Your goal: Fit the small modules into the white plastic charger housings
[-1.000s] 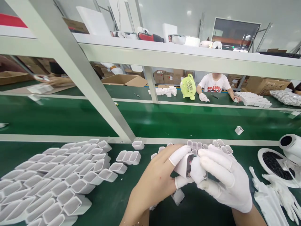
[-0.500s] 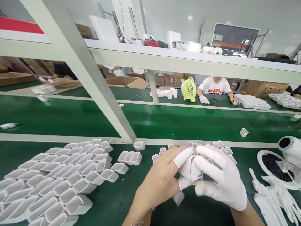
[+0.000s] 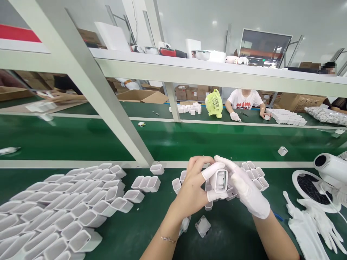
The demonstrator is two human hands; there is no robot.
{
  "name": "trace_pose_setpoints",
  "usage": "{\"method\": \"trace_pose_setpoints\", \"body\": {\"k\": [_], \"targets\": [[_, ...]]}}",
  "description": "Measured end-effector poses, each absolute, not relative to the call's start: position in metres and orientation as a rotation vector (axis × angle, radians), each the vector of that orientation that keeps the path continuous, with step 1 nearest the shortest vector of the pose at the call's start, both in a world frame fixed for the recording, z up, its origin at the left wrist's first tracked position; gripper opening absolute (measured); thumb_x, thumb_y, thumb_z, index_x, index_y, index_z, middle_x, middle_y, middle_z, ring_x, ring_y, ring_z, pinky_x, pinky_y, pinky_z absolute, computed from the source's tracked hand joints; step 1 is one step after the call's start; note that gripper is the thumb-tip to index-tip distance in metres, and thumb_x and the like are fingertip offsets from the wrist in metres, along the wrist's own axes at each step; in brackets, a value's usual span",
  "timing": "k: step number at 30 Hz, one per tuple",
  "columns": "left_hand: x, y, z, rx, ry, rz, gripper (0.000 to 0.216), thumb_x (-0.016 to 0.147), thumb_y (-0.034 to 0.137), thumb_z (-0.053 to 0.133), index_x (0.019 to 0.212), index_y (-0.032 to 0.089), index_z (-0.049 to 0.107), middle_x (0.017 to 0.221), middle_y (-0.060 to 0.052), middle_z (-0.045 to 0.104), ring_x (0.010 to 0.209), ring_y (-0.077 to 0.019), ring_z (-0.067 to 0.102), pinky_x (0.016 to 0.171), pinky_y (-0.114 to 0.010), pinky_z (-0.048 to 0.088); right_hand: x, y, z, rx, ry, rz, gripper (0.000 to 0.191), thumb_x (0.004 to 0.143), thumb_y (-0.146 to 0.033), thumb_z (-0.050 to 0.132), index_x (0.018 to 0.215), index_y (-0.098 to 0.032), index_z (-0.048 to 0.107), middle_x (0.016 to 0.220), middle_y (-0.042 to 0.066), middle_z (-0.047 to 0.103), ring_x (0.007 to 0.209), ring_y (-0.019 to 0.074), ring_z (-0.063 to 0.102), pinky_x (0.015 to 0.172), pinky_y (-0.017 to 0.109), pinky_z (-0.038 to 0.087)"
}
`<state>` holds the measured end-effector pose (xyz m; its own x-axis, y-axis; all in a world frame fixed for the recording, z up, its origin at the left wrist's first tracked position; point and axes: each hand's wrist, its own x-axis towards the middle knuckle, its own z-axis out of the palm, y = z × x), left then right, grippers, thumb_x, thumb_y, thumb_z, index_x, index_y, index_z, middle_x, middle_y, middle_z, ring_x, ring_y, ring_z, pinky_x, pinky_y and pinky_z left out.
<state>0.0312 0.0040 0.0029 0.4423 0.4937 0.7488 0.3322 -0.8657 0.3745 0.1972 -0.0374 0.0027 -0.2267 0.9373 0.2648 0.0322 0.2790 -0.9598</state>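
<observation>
My left hand [image 3: 193, 180], with white finger cots on thumb and forefinger, grips a small white rectangular plastic housing [image 3: 221, 180] by its left side. The housing's end faces me and shows a grey-edged frame with pale parts inside, too small to make out. My right hand [image 3: 241, 184], in a white glove, is closed around its right side, fingers reaching over the top. Behind the hands stand more white housings [image 3: 255, 174], partly hidden. A clear-wrapped small piece [image 3: 203, 226] lies on the table below, and another wrapped piece [image 3: 185, 224] is half hidden by my left wrist.
Rows of open white housings [image 3: 67, 202] fill the table's left. White gloves [image 3: 306, 224] and a white fan [image 3: 324, 169] are at right. A slanted post [image 3: 108, 97] joins the shelf [image 3: 176, 66]. Across the green belt [image 3: 217, 141], a person [image 3: 244, 99] sits near a green fan [image 3: 214, 104].
The housing has turned so its framed end faces me. My right hand has shifted from in front of it to its right side. The whole view has moved slightly.
</observation>
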Motion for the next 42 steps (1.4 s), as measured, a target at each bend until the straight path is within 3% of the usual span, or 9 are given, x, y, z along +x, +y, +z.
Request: {"method": "trace_pose_setpoints", "body": {"k": [3, 6, 9, 15, 18, 22, 29, 35, 42], "targets": [[0.031, 0.004, 0.003, 2.531, 0.769, 1.333, 0.044, 0.078, 0.041, 0.072, 0.12, 0.029, 0.061, 0.103, -0.007, 0.057, 0.097, -0.0251, 0.047, 0.083, -0.038, 0.047, 0.198, -0.037, 0.009, -0.951, -1.525, 1.238, 0.057, 0.087, -0.044, 0.057, 0.138, -0.022, 0.042, 0.116, 0.008, 0.064, 0.106, 0.0233, 0.063, 0.089, 0.042, 0.054], [0.031, 0.004, 0.001, 2.569, 0.773, 1.307, 0.044, 0.077, 0.04, 0.073, 0.119, 0.03, 0.062, 0.104, -0.008, 0.057, 0.099, -0.0256, 0.046, 0.085, -0.039, 0.046, 0.196, -0.036, 0.011, -0.99, -1.515, 1.209, 0.057, 0.082, -0.036, 0.062, 0.134, -0.021, 0.043, 0.115, 0.008, 0.064, 0.109, 0.0235, 0.061, 0.087, 0.04, 0.054], [0.033, 0.005, -0.001, 2.619, 0.728, 1.322, 0.044, 0.08, 0.038, 0.071, 0.122, 0.03, 0.059, 0.106, -0.008, 0.057, 0.1, -0.0257, 0.046, 0.085, -0.039, 0.044, 0.191, -0.035, 0.01, -1.026, -1.513, 1.136, 0.047, 0.081, -0.027, 0.058, 0.126, -0.023, 0.046, 0.114, 0.006, 0.062, 0.112, 0.0225, 0.059, 0.086, 0.038, 0.055], [0.035, 0.009, -0.007, 2.654, 0.672, 1.323, 0.042, 0.086, 0.035, 0.065, 0.126, 0.03, 0.055, 0.107, -0.007, 0.06, 0.097, -0.0245, 0.047, 0.085, -0.041, 0.035, 0.183, -0.032, 0.007, -1.122, -1.478, 0.979, 0.032, 0.08, -0.024, 0.052, 0.111, -0.021, 0.047, 0.094, 0.003, 0.062, 0.084, 0.0183, 0.063, 0.071, 0.035, 0.056], [0.032, 0.013, -0.007, 2.518, 0.692, 1.232, 0.041, 0.085, 0.047, 0.063, 0.121, 0.029, 0.058, 0.107, -0.006, 0.059, 0.097, -0.0243, 0.049, 0.084, -0.04, 0.036, 0.193, -0.035, 0.008, -1.165, -1.559, 0.972, 0.04, 0.084, -0.031, 0.055, 0.122, -0.02, 0.047, 0.106, 0.007, 0.063, 0.096, 0.0216, 0.063, 0.082, 0.039, 0.054], [0.027, 0.017, -0.004, 2.351, 0.656, 1.128, 0.047, 0.08, 0.058, 0.062, 0.116, 0.027, 0.061, 0.105, -0.006, 0.058, 0.098, -0.0243, 0.05, 0.086, -0.039, 0.039, 0.205, -0.041, 0.007, -1.086, -1.58, 0.986, 0.064, 0.087, -0.044, 0.056, 0.143, -0.025, 0.032, 0.131, 0.011, 0.053, 0.111, 0.0259, 0.059, 0.085, 0.041, 0.054], [0.026, 0.013, -0.003, 2.619, 0.728, 1.081, 0.034, 0.087, 0.031, 0.061, 0.121, 0.03, 0.058, 0.109, -0.006, 0.06, 0.101, -0.025, 0.05, 0.087, -0.041, 0.034, 0.194, -0.038, 0.013, -1.236, -1.653, 1.02, 0.074, 0.075, -0.022, 0.066, 0.143, -0.025, 0.036, 0.129, 0.006, 0.058, 0.118, 0.0243, 0.055, 0.102, 0.044, 0.045], [0.018, 0.011, -0.002, 2.899, 0.814, 0.961, 0.04, 0.083, 0.016, 0.058, 0.12, 0.031, 0.058, 0.112, -0.007, 0.062, 0.102, -0.0268, 0.053, 0.096, -0.05, 0.025, 0.196, -0.029, 0.006, -1.176, -1.772, 0.96, 0.078, 0.072, -0.014, 0.059, 0.145, -0.026, 0.032, 0.133, 0.006, 0.054, 0.115, 0.0218, 0.056, 0.101, 0.045, 0.045], [0.021, 0.003, 0.005, 2.86, 0.801, 0.989, 0.04, 0.082, 0.007, 0.05, 0.116, 0.026, 0.058, 0.113, -0.007, 0.064, 0.1, -0.0249, 0.055, 0.096, -0.049, 0.022, 0.181, -0.031, 0.012, -1.136, -1.824, 0.71, 0.067, 0.069, -0.012, 0.052, 0.135, -0.022, 0.044, 0.118, 0.005, 0.063, 0.103, 0.0192, 0.062, 0.093, 0.038, 0.052]]}}
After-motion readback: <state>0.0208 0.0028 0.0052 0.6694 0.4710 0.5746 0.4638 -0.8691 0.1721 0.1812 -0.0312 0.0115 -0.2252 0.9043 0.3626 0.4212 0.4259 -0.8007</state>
